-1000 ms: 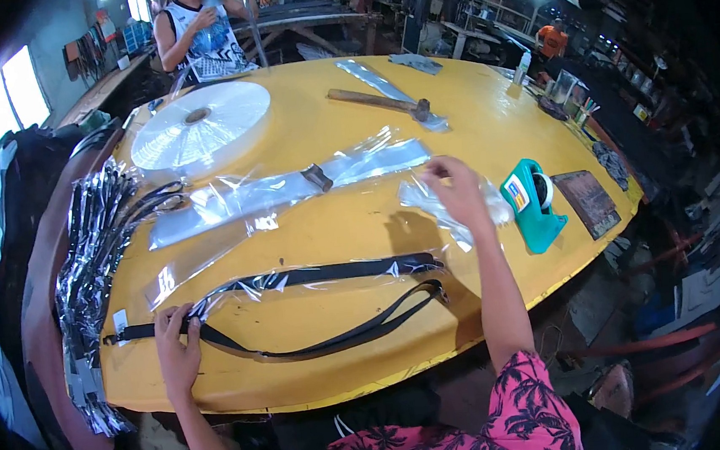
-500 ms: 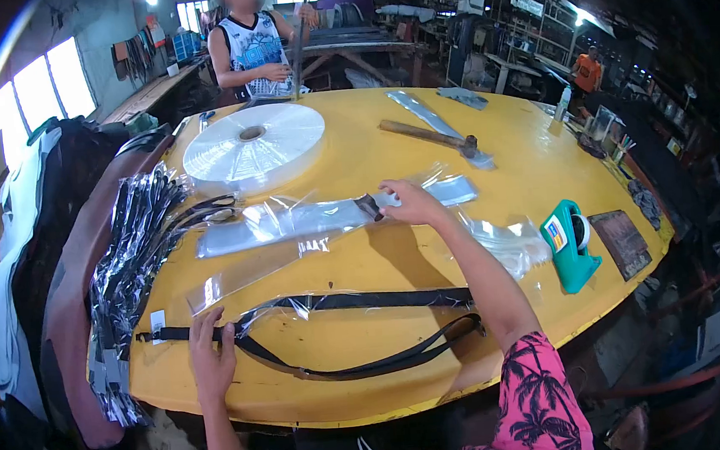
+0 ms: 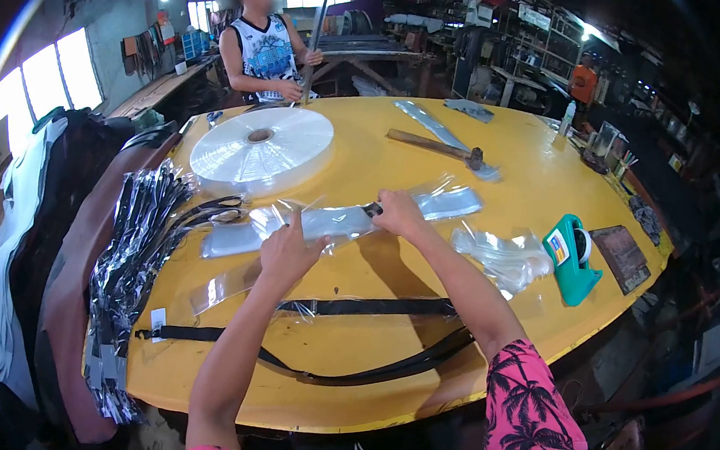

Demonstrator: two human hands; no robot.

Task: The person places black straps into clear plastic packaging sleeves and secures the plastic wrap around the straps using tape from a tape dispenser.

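A stack of clear plastic sleeves (image 3: 334, 221) lies across the middle of the yellow table. My right hand (image 3: 400, 215) is closed around a small dark block (image 3: 373, 210) on top of that stack. With fingers apart, my left hand (image 3: 287, 249) is at the near edge of the sleeves; whether it touches the plastic I cannot tell. Below my left wrist, a single clear sleeve (image 3: 213, 293) lies on the table. Nearer to me stretches a black strap (image 3: 366, 307), partly inside clear plastic, with a white tag (image 3: 158, 324) at its left end. My left forearm covers part of it.
A large white roll (image 3: 227, 151), a hammer (image 3: 434, 145) and a bundle of plastic-wrapped black straps (image 3: 131, 268) surround the stack. On the right are loose clear plastic (image 3: 502, 256), a green container (image 3: 570, 263) and a brown slab (image 3: 620, 257). Another person (image 3: 266, 55) stands across the table.
My left hand has left the black strap's left end and moved up and right to the sleeve stack. My right hand remains at the dark block, its fingers now closer around it.
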